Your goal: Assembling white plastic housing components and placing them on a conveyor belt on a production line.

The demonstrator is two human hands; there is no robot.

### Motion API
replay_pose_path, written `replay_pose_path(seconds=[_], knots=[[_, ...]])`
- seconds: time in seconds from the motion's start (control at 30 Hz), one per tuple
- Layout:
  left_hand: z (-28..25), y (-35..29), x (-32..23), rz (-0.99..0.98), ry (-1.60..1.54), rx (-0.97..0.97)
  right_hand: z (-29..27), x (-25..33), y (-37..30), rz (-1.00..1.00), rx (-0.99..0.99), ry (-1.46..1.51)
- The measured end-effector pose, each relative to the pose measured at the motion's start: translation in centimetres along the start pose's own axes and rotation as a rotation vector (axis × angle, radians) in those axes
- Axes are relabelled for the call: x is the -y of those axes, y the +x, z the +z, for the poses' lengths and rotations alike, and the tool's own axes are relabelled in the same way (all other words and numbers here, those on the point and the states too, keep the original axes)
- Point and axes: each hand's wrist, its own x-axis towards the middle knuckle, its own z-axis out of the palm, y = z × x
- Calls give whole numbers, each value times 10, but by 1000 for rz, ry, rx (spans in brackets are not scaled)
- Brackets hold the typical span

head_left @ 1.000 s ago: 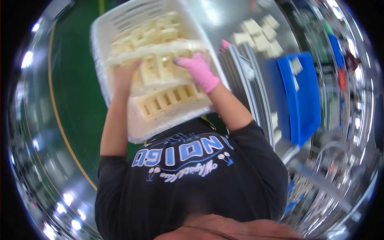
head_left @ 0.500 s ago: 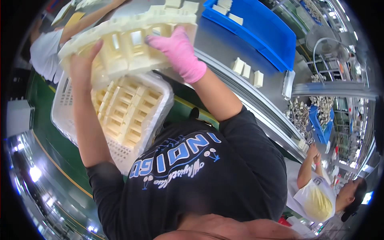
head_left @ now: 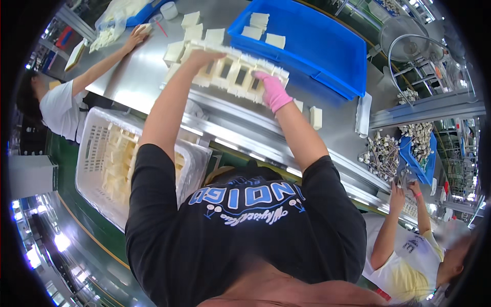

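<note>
A long cream-coloured frame with a row of rectangular openings is held between my two hands at the near side of the metal table. My bare left hand is closed over its left part, the fingers partly hidden. At the right end my right hand, in a pink glove, grips it with the thumb on the near face. Several cream blocks lie just beyond the frame. Whether the frame rests on the table I cannot tell.
A blue tray with a few cream pieces stands at the back. Below left is a white basket of similar frames. One co-worker reaches in from the left; another works at the lower right beside bundled wires.
Both hands have carried the frame from above the basket to the right and over the table. My view has shifted, showing more of the table and the left co-worker.
</note>
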Motion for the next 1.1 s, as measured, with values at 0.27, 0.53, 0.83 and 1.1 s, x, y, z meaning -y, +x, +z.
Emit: replay_pose_path(seconds=[0.27, 0.53, 0.83, 1.1], knots=[[34, 32, 17, -225, 18, 295, -13, -61, 61, 111, 20, 29], [23, 72, 45, -472, -832, 637, -31, -145, 118, -579, 273, -54], [26, 67, 78, -417, -673, 592, -18, -1, -14, -22, -70, -165], [4, 9, -1, -8, -98, 284, -35, -11, -58, -510, -49, -724]])
